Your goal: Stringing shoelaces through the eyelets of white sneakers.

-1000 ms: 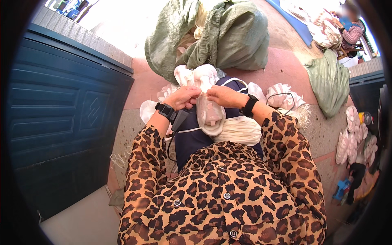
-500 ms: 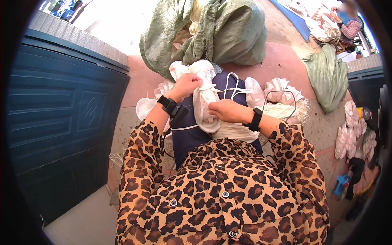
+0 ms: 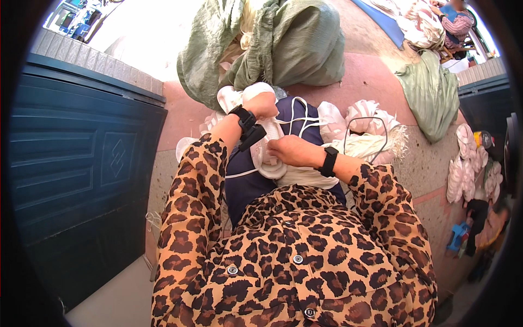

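Observation:
On my dark-trousered lap lies a white shoe upper (image 3: 270, 131), its rounded end toward me. My left hand (image 3: 260, 106) is closed over its far part; what the fingers pinch is hidden under the hand. At the near right side, my right hand (image 3: 294, 150) is closed with thumb and fingers on the upper's edge. White laces (image 3: 305, 113) loop across my lap to the right of the upper. Just beyond my left hand sit more white shoe pieces (image 3: 229, 98).
A big green woven sack (image 3: 308, 43) stands ahead. To the right are pale shoe uppers (image 3: 371, 115), a thin wire loop (image 3: 384, 131) and white lace strands (image 3: 376, 146). A flattened green sack (image 3: 433, 98) lies farther right. Blue door (image 3: 81, 163) at left. Another person (image 3: 456, 24) sits far right.
My left hand has turned and moved slightly right, now covering more of the upper's far part. The right hand stays at the upper's side. The whole view has shifted a little.

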Demonstrator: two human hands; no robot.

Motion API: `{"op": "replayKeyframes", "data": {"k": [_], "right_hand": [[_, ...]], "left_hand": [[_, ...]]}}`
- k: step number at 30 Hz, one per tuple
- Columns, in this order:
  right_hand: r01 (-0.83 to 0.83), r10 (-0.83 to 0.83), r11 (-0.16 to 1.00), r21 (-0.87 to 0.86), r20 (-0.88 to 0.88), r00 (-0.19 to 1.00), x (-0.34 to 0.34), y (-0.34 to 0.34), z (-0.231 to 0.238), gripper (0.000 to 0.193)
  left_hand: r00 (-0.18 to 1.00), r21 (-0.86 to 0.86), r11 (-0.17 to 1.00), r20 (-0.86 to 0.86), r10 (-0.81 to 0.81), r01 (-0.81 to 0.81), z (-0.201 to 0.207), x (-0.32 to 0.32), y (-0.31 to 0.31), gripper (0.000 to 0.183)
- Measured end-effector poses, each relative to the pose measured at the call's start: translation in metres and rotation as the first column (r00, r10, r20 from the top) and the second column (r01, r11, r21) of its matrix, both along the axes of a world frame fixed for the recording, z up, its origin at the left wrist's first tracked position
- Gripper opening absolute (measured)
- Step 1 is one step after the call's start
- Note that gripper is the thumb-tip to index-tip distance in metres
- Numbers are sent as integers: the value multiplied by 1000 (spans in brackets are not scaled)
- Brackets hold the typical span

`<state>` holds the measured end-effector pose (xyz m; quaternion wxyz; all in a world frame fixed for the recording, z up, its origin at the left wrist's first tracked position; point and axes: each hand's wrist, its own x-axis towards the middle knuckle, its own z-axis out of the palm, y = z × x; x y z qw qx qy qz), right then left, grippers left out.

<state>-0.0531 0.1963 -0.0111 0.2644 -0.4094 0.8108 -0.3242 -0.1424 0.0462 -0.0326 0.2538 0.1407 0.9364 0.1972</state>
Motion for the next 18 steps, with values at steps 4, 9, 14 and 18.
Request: {"op": "replayKeyframes", "data": {"k": [4, 9, 14, 18], "right_hand": [[3, -3, 1000, -1, 6, 1000, 2, 1, -4, 19], [-89, 95, 989, 118, -42, 995, -4, 9, 26, 15], [-48, -5, 982, -182, -283, 959, -67, 38, 165, 9], [192, -199, 858, -476, 36, 979, -97, 60, 289, 7]], "left_hand": [[1000, -137, 990, 16, -14, 16, 3, -3, 5, 26], [956, 125, 966, 218, 198, -228, 9, 6, -14, 19], [898, 320, 850, 284, 337, -420, 1, 18, -25, 18], [908, 387, 826, 259, 329, -410, -5, 20, -29, 17]]}}
